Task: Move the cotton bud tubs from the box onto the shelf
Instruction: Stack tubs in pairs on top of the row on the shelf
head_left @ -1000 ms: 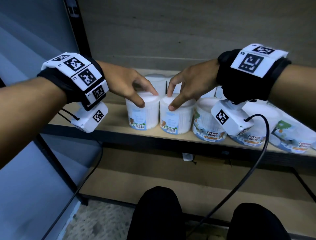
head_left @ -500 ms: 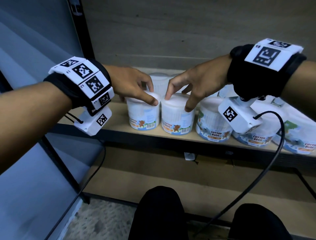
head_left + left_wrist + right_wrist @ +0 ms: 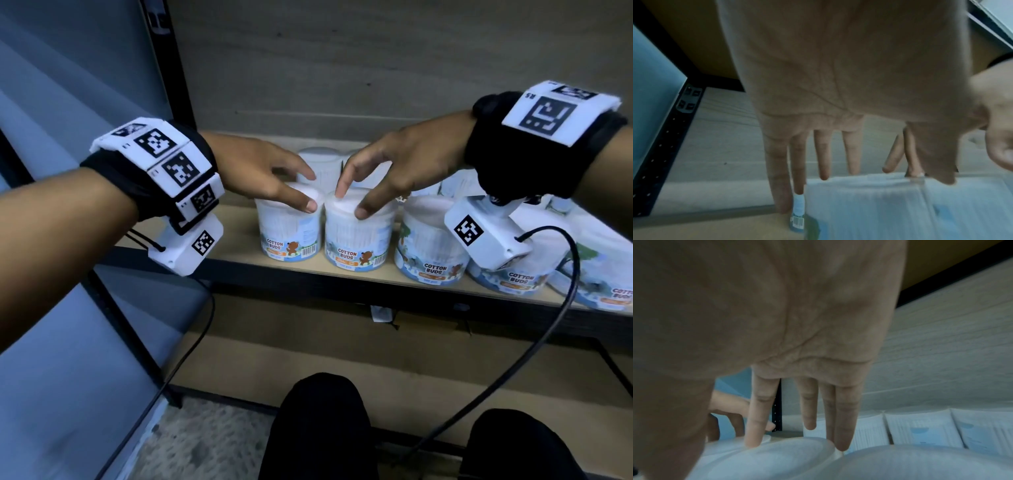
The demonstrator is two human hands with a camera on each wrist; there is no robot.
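Observation:
Two clear cotton bud tubs stand side by side at the front of the wooden shelf (image 3: 233,236), labels facing me. My left hand (image 3: 308,190) hovers over the left tub (image 3: 289,233), thumb tip on its white lid and fingers spread to the far side. My right hand (image 3: 351,205) is over the right tub (image 3: 356,240), index and thumb tips touching the lid. In the left wrist view the fingers (image 3: 824,170) hang straight beside the tub (image 3: 869,207). In the right wrist view straight fingers (image 3: 754,434) touch the lid (image 3: 777,459). No box is in view.
More tubs fill the shelf to the right (image 3: 430,246) (image 3: 510,274) and one stands behind (image 3: 320,164). A black shelf post (image 3: 171,85) rises at the left, with bare shelf board left of the tubs. A black cable (image 3: 548,325) hangs from my right wrist. My knees (image 3: 318,428) are below.
Both tubs have been turned on the spot, from barcodes facing me to the cotton buds labels facing me. My fingers have since loosened and now only touch the lids with their tips.

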